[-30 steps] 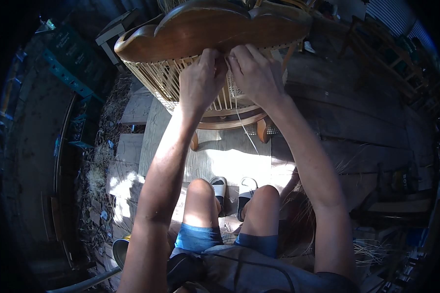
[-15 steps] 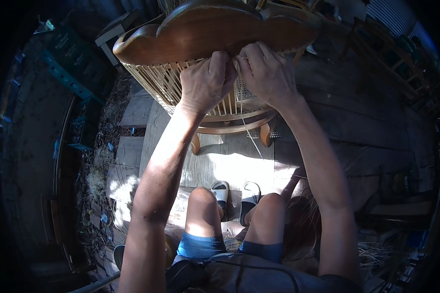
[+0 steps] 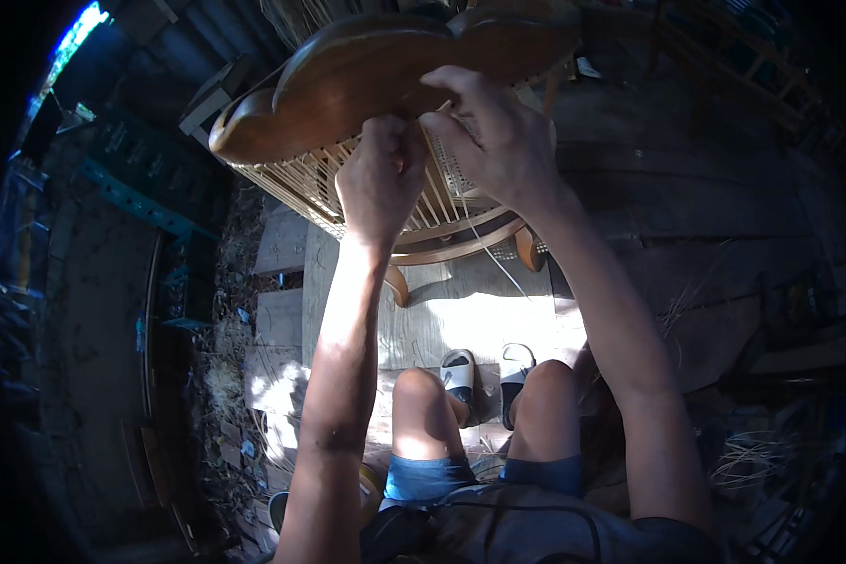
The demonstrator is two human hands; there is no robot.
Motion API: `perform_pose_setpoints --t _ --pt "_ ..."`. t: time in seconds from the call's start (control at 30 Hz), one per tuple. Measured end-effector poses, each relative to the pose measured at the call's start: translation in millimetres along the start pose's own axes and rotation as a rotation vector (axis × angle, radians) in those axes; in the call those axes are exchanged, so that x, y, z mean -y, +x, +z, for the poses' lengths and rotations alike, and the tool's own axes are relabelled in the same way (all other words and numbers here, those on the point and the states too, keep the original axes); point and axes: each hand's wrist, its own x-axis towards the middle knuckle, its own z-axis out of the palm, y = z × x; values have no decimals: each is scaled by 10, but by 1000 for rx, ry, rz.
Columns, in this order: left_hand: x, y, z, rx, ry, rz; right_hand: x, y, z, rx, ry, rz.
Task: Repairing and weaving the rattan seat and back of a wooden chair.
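A wooden chair with a scalloped brown top rail (image 3: 367, 75) stands before me, and pale cane strands (image 3: 296, 183) run down from the rail's lower edge. My left hand (image 3: 376, 188) is closed in a pinch against that edge; whatever its fingertips hold is hidden. Just to its right, my right hand (image 3: 503, 146) is open, thumb and forefinger spread apart in front of the rail. A loose cane strand (image 3: 487, 249) hangs below the right hand, over the curved lower frame (image 3: 451, 240) and toward the boards.
The chair stands on a wooden board (image 3: 423, 348) partly in bright sun, with my sandalled feet (image 3: 457, 376) nearby. Teal crates (image 3: 150, 211) stand on the left beside dry litter (image 3: 221, 376). Loose cane scraps (image 3: 752, 456) lie at lower right, and wooden furniture (image 3: 752, 61) stands at far right.
My right hand has come away from the left and its fingers have spread. The left hand stays closed at the rail. The view has shifted, with the chair appearing tilted.
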Motion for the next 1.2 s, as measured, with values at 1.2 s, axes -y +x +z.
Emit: perform_pose_setpoints --t 1.2 --pt "-68 191 -30 36 -19 213 -23 -2740 225 633 -216 1004"
